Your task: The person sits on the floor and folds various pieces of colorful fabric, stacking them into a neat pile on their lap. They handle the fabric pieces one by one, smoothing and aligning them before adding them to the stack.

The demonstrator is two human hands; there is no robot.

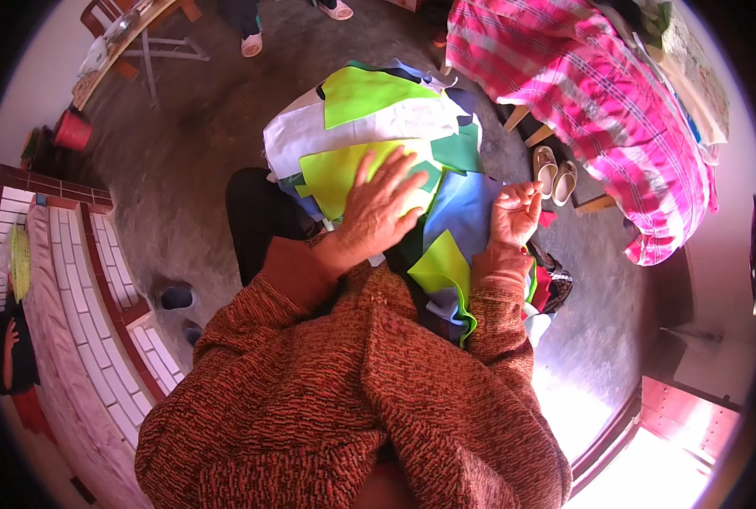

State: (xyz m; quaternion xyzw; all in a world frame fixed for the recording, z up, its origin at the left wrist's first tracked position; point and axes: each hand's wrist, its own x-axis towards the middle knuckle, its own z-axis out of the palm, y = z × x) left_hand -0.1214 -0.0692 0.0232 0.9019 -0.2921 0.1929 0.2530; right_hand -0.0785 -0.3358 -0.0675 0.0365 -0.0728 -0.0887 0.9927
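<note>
Yellow-green fabric sheet (pixel 344 174), flat, lies on top of a heap of cut cloth pieces on the person's lap. Left hand (pixel 382 208) rests palm down on this sheet, fingers spread and pressed flat against it. Right hand (pixel 513 214) is raised just right of the heap, fingers curled inward with thumb and fingertips brought together; what they pinch, if anything, is too small to tell.

Under and around the left hand: a light blue cloth piece (pixel 463 208) between the two hands, a dark green piece (pixel 458 151) beyond it, a white cloth piece (pixel 310 136) and a second bright green piece (pixel 365 92) farther out from the fingertips. Another yellow-green piece (pixel 446 271) hangs near the right wrist.

Both forearms wear a rust-orange knitted sweater (pixel 352 399).

Beyond the right hand: a pair of pale slippers (pixel 556 174) on the grey floor, beside a bed with a pink striped cover (pixel 598 93).
</note>
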